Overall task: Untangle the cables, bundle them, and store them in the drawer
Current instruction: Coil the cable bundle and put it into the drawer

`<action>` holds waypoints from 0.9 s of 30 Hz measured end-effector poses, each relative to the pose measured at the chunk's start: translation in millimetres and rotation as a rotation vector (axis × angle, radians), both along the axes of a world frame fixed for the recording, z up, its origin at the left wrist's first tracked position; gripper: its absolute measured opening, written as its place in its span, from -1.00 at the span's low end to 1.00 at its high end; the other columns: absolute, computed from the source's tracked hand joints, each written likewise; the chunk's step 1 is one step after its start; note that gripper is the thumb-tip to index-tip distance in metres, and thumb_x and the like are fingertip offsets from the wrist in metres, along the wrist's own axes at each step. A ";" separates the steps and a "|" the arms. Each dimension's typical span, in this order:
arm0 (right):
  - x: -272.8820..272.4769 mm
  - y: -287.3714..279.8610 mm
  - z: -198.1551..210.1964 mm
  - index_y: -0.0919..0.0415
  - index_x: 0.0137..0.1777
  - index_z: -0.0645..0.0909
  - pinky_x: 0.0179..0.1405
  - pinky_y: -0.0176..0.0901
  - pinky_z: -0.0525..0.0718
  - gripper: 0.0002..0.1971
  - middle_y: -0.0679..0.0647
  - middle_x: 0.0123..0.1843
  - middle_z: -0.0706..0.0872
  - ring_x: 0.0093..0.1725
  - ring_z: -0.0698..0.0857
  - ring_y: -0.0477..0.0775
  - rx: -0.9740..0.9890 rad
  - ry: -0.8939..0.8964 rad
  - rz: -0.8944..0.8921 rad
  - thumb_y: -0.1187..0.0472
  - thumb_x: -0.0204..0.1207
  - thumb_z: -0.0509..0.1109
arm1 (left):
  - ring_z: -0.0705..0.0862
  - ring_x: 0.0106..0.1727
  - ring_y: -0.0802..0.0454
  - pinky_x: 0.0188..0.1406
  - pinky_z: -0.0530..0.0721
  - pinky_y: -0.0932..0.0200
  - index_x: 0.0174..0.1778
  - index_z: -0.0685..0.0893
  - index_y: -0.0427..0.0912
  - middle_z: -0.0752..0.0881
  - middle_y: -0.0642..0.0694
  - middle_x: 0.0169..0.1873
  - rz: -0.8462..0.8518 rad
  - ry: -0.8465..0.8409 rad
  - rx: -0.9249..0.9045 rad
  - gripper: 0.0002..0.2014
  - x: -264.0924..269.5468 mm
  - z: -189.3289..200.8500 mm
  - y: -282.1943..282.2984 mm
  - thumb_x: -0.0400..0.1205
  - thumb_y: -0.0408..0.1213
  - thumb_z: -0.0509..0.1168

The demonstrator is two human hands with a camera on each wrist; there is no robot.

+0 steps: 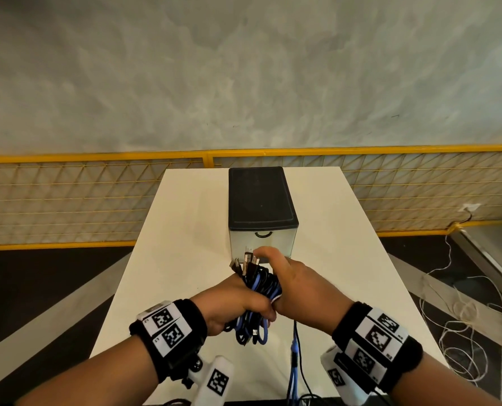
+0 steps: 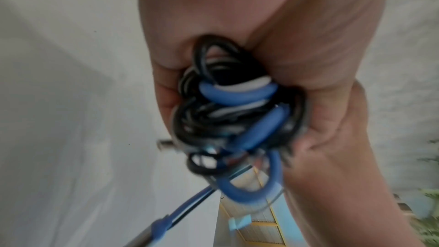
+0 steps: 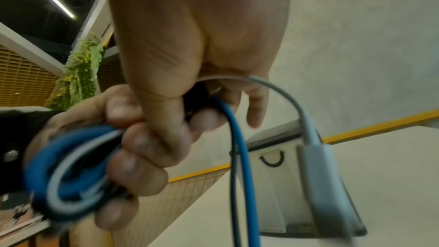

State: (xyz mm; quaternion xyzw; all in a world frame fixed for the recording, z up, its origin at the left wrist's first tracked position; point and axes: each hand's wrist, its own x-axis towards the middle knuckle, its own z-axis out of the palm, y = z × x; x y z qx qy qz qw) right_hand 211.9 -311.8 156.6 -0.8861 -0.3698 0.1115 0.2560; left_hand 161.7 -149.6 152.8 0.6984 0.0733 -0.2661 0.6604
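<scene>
A bundle of black, blue and white cables [image 1: 260, 288] is held over the white table [image 1: 185, 230], just in front of the drawer unit [image 1: 260, 197]. My left hand [image 1: 229, 306] grips the coiled loops [image 2: 237, 104] from the left. My right hand [image 1: 299, 285] grips the same bundle from the right, thumb up near the several plugs [image 1: 245, 263] sticking out on top. A blue and a black loose end [image 1: 295, 356] hang from the bundle toward the table's near edge. In the right wrist view a grey plug [image 3: 320, 166] dangles by the blue cable [image 3: 242, 157]. The drawer [image 1: 263, 243] is closed.
The drawer unit has a black top and a dark loop handle [image 1: 263, 234]. A yellow mesh fence [image 1: 68, 200] runs behind the table. A loose white cord [image 1: 454, 317] lies on the floor to the right. Bare tabletop lies on both sides of the unit.
</scene>
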 end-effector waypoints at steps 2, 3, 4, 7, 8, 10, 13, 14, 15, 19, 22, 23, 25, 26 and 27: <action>6.6 -7.7 2.1 -0.23 0.47 0.16 -0.19 -0.16 0.71 -0.15 0.00 -0.06 0.72 -0.20 0.70 -0.06 0.049 0.136 -0.015 0.24 0.34 0.58 | 0.74 -0.32 -0.11 -0.32 0.70 0.13 -0.24 0.76 -0.26 0.73 -0.25 -0.37 0.041 -0.038 0.012 -0.82 0.5 -0.5 2.6 0.41 -0.62 0.39; 9.9 -11.9 2.4 -0.21 0.43 0.26 -0.19 -0.19 0.70 -0.24 0.00 -0.13 0.70 -0.20 0.68 -0.09 0.070 0.197 -0.037 0.20 0.35 0.60 | 0.73 -0.33 -0.13 -0.32 0.71 0.12 -0.28 0.76 -0.27 0.73 -0.28 -0.38 0.071 -0.046 0.010 -0.83 0.8 -0.7 4.2 0.39 -0.62 0.39; 13.0 -16.1 1.3 -0.17 0.35 0.38 -0.16 -0.19 0.69 -0.38 -0.02 -0.14 0.71 -0.20 0.68 -0.11 0.083 0.242 -0.055 0.15 0.37 0.60 | 0.73 -0.34 -0.16 -0.31 0.71 0.10 -0.31 0.76 -0.27 0.72 -0.31 -0.38 0.101 -0.049 0.007 -0.84 1.5 -1.3 5.5 0.36 -0.61 0.40; 17.4 -23.1 -1.7 -0.03 0.02 0.66 -0.09 -0.09 0.71 -0.85 -0.03 -0.18 0.77 -0.21 0.73 -0.12 0.083 0.355 -0.068 0.02 0.50 0.50 | 0.71 -0.35 -0.19 -0.27 0.70 0.04 -0.28 0.72 -0.35 0.67 -0.34 -0.34 0.176 -0.036 0.010 -0.86 2.1 -3.0 6.0 0.26 -0.52 0.41; 16.4 -23.1 -1.5 0.02 -0.03 0.68 -0.12 -0.13 0.69 -0.89 -0.03 -0.21 0.76 -0.23 0.74 -0.13 0.070 0.385 -0.054 0.02 0.54 0.47 | 0.69 -0.36 -0.20 -0.26 0.69 0.03 -0.25 0.70 -0.38 0.66 -0.34 -0.34 0.191 -0.029 0.010 -0.82 1.7 -4.3 5.4 0.24 -0.50 0.41; 15.3 -21.3 -1.2 0.08 -0.03 0.68 -0.12 -0.10 0.67 -0.86 -0.02 -0.17 0.72 -0.23 0.71 -0.13 0.040 0.389 -0.036 0.03 0.59 0.42 | 0.67 -0.38 -0.20 -0.27 0.66 0.03 -0.23 0.69 -0.37 0.63 -0.31 -0.37 0.207 -0.011 0.004 -0.80 0.8 -6.7 3.8 0.23 -0.48 0.42; 15.2 -18.5 0.0 0.07 -0.02 0.66 -0.15 -0.02 0.77 -0.90 0.03 -0.08 0.68 -0.20 0.67 -0.03 0.056 0.389 -0.040 0.07 0.59 0.42 | 0.67 -0.40 -0.10 -0.33 0.65 0.15 -0.24 0.70 -0.33 0.65 -0.20 -0.42 0.150 -0.034 0.042 -0.85 2.6 -3.7 3.5 0.32 -0.51 0.47; 14.8 -17.5 -0.4 0.04 -0.06 0.64 -0.26 -0.09 0.78 -0.94 0.01 -0.10 0.67 -0.24 0.65 -0.05 0.066 0.406 -0.046 0.09 0.58 0.43 | 0.69 -0.36 -0.03 -0.32 0.67 0.18 -0.19 0.72 -0.35 0.69 -0.15 -0.39 0.109 -0.055 0.067 -0.86 4.0 -1.7 4.1 0.37 -0.51 0.49; 14.7 -16.2 -1.5 0.01 -0.12 0.62 -0.36 -0.17 0.74 -0.94 -0.02 -0.15 0.64 -0.30 0.62 -0.11 0.073 0.413 -0.047 0.11 0.57 0.44 | 0.71 -0.31 0.03 -0.29 0.69 0.22 -0.13 0.74 -0.35 0.72 -0.11 -0.34 0.071 -0.072 0.091 -0.85 5.2 0.4 5.1 0.42 -0.50 0.51; 14.7 -11.4 -2.7 -0.06 -0.22 0.56 -0.49 -0.49 0.44 -0.84 -0.12 -0.31 0.55 -0.43 0.54 -0.33 0.063 0.347 -0.062 0.14 0.55 0.46 | 0.72 -0.30 0.10 -0.27 0.68 0.24 -0.18 0.76 -0.23 0.74 -0.04 -0.35 0.035 -0.110 0.170 -0.84 7.8 1.7 5.1 0.39 -0.45 0.56; 16.2 -9.3 -1.8 0.00 -0.18 0.62 -0.39 -0.46 0.45 -0.90 -0.13 -0.32 0.59 -0.38 0.55 -0.35 0.063 0.325 -0.069 0.11 0.51 0.49 | 0.73 -0.32 0.08 -0.30 0.68 0.23 -0.24 0.76 -0.21 0.76 -0.05 -0.37 0.109 -0.120 0.164 -0.84 3.6 -4.0 1.3 0.38 -0.54 0.49; 16.1 -9.0 -2.4 0.01 -0.18 0.63 -0.38 -0.42 0.48 -0.90 -0.14 -0.35 0.60 -0.41 0.56 -0.33 0.077 0.342 -0.077 0.12 0.50 0.50 | 0.75 -0.29 0.06 -0.25 0.70 0.22 -0.24 0.78 -0.23 0.78 -0.08 -0.35 0.132 -0.123 0.145 -0.84 1.7 -5.8 -0.6 0.38 -0.56 0.48; 15.3 -9.2 -2.8 0.04 -0.16 0.65 -0.43 -0.34 0.56 -0.90 -0.14 -0.41 0.62 -0.50 0.57 -0.26 0.177 0.423 -0.132 0.17 0.47 0.54 | 0.75 -0.29 -0.06 -0.22 0.71 0.11 -0.27 0.77 -0.27 0.76 -0.20 -0.36 0.187 -0.118 0.106 -0.86 -0.6 -8.6 -4.1 0.35 -0.57 0.46; 14.7 -9.3 -2.0 0.07 -0.13 0.67 -0.44 -0.30 0.60 -0.89 -0.12 -0.39 0.66 -0.51 0.60 -0.21 0.245 0.470 -0.171 0.19 0.45 0.57 | 0.72 -0.33 -0.11 -0.26 0.70 0.08 -0.30 0.75 -0.26 0.72 -0.25 -0.39 0.218 -0.112 0.083 -0.86 -1.7 -8.3 -5.5 0.35 -0.57 0.44; 14.4 -9.4 -1.2 0.09 -0.08 0.69 -0.42 -0.28 0.63 -0.87 -0.05 -0.33 0.71 -0.48 0.64 -0.14 0.312 0.516 -0.208 0.20 0.44 0.58 | 0.69 -0.37 -0.13 -0.32 0.67 0.08 -0.33 0.74 -0.24 0.68 -0.26 -0.41 0.252 -0.106 0.058 -0.86 -2.3 -7.6 -6.2 0.36 -0.57 0.42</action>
